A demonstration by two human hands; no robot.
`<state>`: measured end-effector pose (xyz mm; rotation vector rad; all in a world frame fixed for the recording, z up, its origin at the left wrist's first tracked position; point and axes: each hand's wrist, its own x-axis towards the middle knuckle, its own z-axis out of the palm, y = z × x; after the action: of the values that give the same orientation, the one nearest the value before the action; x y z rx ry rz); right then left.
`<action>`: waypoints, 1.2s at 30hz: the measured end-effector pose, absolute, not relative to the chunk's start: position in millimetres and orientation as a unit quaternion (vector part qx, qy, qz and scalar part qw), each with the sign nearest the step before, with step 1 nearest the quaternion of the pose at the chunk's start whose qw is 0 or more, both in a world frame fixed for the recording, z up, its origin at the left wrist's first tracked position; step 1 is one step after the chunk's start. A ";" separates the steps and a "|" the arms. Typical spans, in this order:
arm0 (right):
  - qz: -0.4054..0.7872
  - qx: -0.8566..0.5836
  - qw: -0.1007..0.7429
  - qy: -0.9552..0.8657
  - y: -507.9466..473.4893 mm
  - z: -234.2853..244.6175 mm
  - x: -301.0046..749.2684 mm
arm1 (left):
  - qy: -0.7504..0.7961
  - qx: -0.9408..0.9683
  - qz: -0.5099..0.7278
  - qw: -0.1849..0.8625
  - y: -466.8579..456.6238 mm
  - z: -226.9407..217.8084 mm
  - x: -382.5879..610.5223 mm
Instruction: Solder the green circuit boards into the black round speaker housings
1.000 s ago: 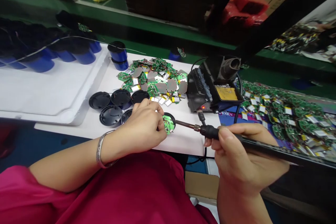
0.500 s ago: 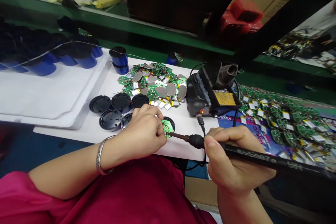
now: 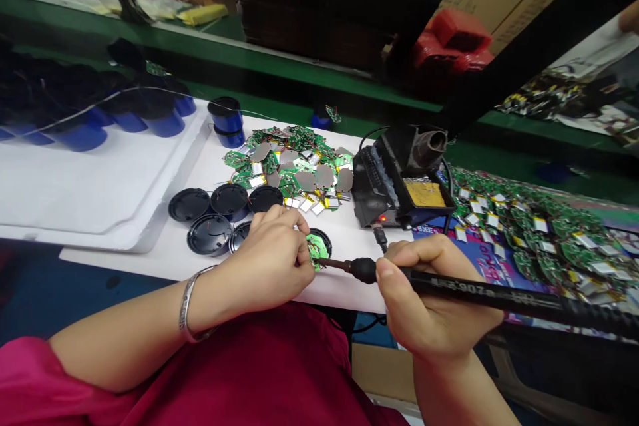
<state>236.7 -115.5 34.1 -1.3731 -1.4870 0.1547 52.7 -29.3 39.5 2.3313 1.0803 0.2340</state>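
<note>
My right hand point(image 3: 439, 306) grips a soldering iron point(image 3: 464, 286) like a pen. Its tip touches or nearly touches a green circuit board point(image 3: 319, 247) that sits in a round black housing point(image 3: 327, 238). At the board's left edge my left hand point(image 3: 277, 249) is closed, thumb and fingertips pinched together. What lies in that pinch is hidden; thin red wires show on the board beside it. Several open black housings point(image 3: 210, 234) stand to the left of this hand, one partly covered by it.
Behind the hands lies a heap of circuit boards and flat batteries point(image 3: 304, 173). A soldering station point(image 3: 377, 180) with a yellow sponge point(image 3: 424, 193) stands right of it. More boards point(image 3: 559, 233) cover the right side. Blue cups point(image 3: 164, 116) fill a white foam tray point(image 3: 90, 193).
The soldering iron and my right hand have shifted slightly left, with the tip farther onto the board. My left hand keeps its pinch. The whole view has shifted a little.
</note>
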 end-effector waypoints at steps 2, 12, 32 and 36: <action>0.055 -0.573 0.517 -0.633 -114.2 35.6 236.8 | 0.404 0.869 0.087 0.274 -29.2 39.6 52.7; 0.042 -0.566 0.473 -0.674 -116.6 41.0 235.7 | 0.404 0.868 0.083 0.276 -29.4 40.3 52.9; 0.032 -0.541 0.474 -0.694 -114.9 46.3 231.2 | 0.400 0.870 0.076 0.278 -28.4 39.3 52.4; 0.032 -0.542 0.500 -0.674 -118.4 43.8 232.1 | 0.404 0.868 0.073 0.279 -27.7 39.4 52.0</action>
<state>232.1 -118.4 43.8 -1.3110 -1.6306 0.0767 52.0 -27.7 39.4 2.3283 1.0846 0.1964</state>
